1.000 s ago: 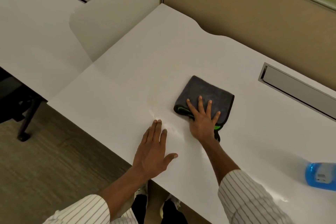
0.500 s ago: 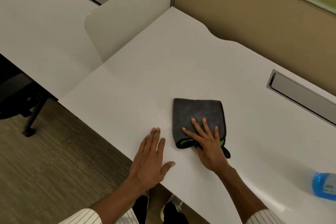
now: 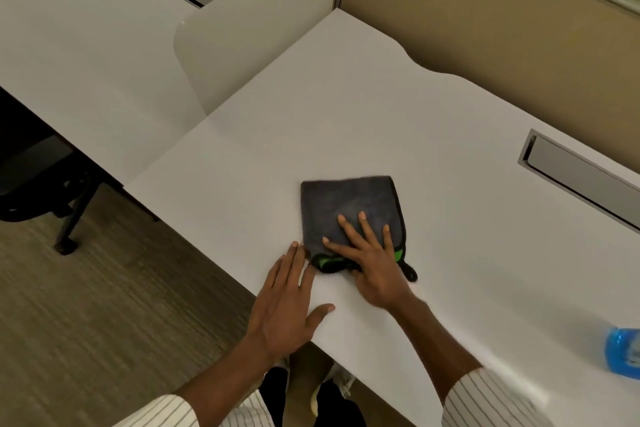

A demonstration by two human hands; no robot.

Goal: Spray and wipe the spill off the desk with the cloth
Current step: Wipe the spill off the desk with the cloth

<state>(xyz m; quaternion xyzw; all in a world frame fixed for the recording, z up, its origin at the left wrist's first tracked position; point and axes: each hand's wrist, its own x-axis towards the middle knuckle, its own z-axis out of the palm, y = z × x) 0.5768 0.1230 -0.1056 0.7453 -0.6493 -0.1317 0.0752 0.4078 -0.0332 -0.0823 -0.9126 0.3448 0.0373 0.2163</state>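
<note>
A folded dark grey cloth (image 3: 346, 208) with green and black trim lies flat on the white desk (image 3: 398, 121), near its front edge. My right hand (image 3: 370, 260) presses flat on the cloth's near half, fingers spread. My left hand (image 3: 287, 302) rests flat on the desk just left of the cloth, its fingertips almost touching the cloth's corner. A blue spray bottle (image 3: 623, 354) is partly cut off at the right edge. No spill shows clearly on the desk surface.
A grey cable hatch (image 3: 581, 177) is set into the desk at the right. A beige partition (image 3: 502, 38) backs the desk, and a white divider (image 3: 249, 42) separates the neighbouring desk with cables. A chair base (image 3: 65, 218) stands on the floor at left.
My right hand has slid the cloth from the desk's middle toward the front edge and my left hand, turning it squarer. The left hand has stayed flat in place.
</note>
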